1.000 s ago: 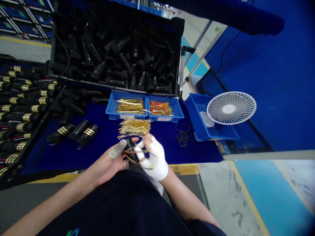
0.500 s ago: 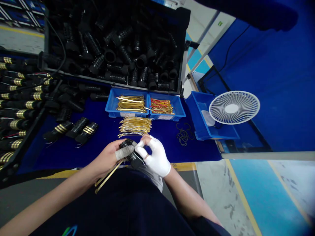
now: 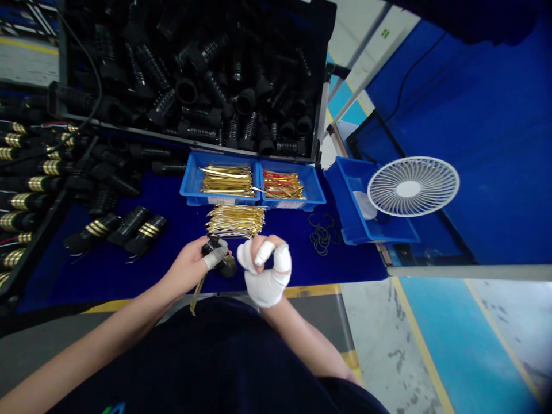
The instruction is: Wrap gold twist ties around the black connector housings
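My left hand point(image 3: 194, 261), with a grey wrap on its thumb, is closed round a black ribbed part point(image 3: 211, 247) near the table's front edge. Gold strips point(image 3: 197, 294) hang down below that hand. Just to its right is my right hand point(image 3: 266, 270) in a white glove, its fingers curled in; what they hold, if anything, is hidden. Behind both hands lies a pile of gold strips point(image 3: 236, 220) on the blue table surface point(image 3: 181, 230).
Two blue bins point(image 3: 222, 200) of gold and red strips stand behind the pile. A large black crate point(image 3: 172, 136) of ribbed parts is at the back. Black rings point(image 3: 321, 238) and a white fan point(image 3: 409, 187) are right; finished-looking banded parts point(image 3: 146, 233) lie left.
My right hand has come away from the black part and turned, its fingers now curled. My left hand still holds the part, which has tilted; the hanging strips have swung right.
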A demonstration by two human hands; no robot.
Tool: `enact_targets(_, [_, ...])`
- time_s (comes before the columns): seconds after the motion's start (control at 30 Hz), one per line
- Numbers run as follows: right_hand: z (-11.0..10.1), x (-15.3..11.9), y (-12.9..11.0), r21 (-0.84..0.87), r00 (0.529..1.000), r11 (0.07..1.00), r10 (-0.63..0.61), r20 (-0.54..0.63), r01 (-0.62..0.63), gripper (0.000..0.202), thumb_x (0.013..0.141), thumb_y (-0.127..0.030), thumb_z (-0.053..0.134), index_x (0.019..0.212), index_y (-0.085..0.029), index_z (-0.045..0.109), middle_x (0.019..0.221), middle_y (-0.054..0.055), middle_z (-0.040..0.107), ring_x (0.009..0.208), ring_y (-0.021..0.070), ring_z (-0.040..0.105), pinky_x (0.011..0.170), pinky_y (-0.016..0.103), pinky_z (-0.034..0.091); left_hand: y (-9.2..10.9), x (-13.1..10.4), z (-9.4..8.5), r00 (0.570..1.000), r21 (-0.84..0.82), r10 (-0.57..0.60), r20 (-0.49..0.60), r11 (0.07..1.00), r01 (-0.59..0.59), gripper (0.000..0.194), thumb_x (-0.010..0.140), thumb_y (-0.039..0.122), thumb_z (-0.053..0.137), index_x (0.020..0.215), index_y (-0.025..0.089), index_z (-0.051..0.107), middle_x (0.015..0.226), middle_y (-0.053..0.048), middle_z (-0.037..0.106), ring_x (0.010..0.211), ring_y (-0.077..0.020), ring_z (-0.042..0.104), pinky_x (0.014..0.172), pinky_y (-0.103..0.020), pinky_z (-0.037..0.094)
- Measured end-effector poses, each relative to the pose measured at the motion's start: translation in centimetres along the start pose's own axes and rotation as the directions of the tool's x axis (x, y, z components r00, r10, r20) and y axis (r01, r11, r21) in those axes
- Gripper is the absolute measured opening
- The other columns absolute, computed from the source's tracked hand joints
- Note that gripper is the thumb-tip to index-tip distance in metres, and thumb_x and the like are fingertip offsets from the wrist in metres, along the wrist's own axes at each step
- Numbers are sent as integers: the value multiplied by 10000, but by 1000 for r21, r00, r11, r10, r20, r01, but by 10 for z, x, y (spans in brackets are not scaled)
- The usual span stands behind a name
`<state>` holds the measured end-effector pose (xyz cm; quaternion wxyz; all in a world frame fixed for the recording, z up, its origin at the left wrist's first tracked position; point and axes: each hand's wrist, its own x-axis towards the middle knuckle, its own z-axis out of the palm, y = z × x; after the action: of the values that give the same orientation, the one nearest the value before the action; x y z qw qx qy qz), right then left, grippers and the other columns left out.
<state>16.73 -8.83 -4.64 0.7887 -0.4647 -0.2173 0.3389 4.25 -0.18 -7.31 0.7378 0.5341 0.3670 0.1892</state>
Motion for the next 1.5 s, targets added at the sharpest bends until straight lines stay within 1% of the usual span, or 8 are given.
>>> enact_targets(0.33, [3,28,1,-343,903,934,57,426,103,509,933,-662,474,678,-235,583,539,-8,530,484,154,508,546,318,481,2,3,-4,997,-67,-61,38,996,63,274,851,397,707,953,148,755,946,-91,751,858,-251,663,803,-343,535])
enact_targets(0.47, [-23,77,-31,-687,822,503,-85,563,524,158,954,-271,549,1013,-226,689,1026,65,701,1002,202,653,944,340,507,13,-4,-8,978,-333,-194,76,920,208,314,855,419,732,1017,151,741,985,-115,768,898,-254,710,873,-374,554])
enact_targets(0.63, [-61,164,-36,-841,853,145,-124,506,520,228,865,-93,599,1027,-220,698,1126,85,663,977,221,659,912,346,513,29,-2,-16,965,-434,-251,80,862,261,309,798,407,803,1001,205,685,945,-87,774,810,-240,741,727,-358,618])
enact_targets(0.83, [-61,192,-33,-753,790,244,-252,560,611,96,880,-124,603,899,-217,611,1011,56,698,1004,196,662,921,340,520,43,3,-14,941,-638,-325,90,707,305,299,894,428,683,1000,149,658,813,-63,707,660,-214,710,665,-441,649])
enact_targets(0.97, [-53,180,-59,-353,811,741,-576,103,571,62,945,-225,575,966,-258,527,1050,8,707,592,84,576,581,240,506,49,4,-19,941,-739,-337,12,631,236,248,966,304,573,1130,132,645,922,-105,730,790,-258,743,801,-496,638])
enact_targets(1.2, [-69,185,-89,388,998,921,-58,27,43,142,903,-284,703,833,-228,593,701,-86,586,394,17,267,380,131,333,63,5,-21,981,-747,-195,6,651,134,288,990,301,553,1240,190,645,1010,-109,731,823,-227,738,830,-472,632])
enact_targets(1.33, [-52,153,-76,320,993,946,-79,86,48,195,826,-295,791,843,-240,605,708,-99,555,402,12,212,386,143,278,71,3,-15,986,-663,-127,-108,749,24,293,956,373,612,1166,177,671,912,-79,716,718,-175,695,758,-385,639])
enact_targets(1.5, [-7,85,-66,-365,925,916,-18,380,168,85,852,-262,738,879,-228,664,765,-34,620,575,89,514,568,233,444,73,-2,2,982,-558,-83,-170,829,-26,475,900,573,620,1138,166,668,828,-72,724,767,-194,702,793,-347,616])
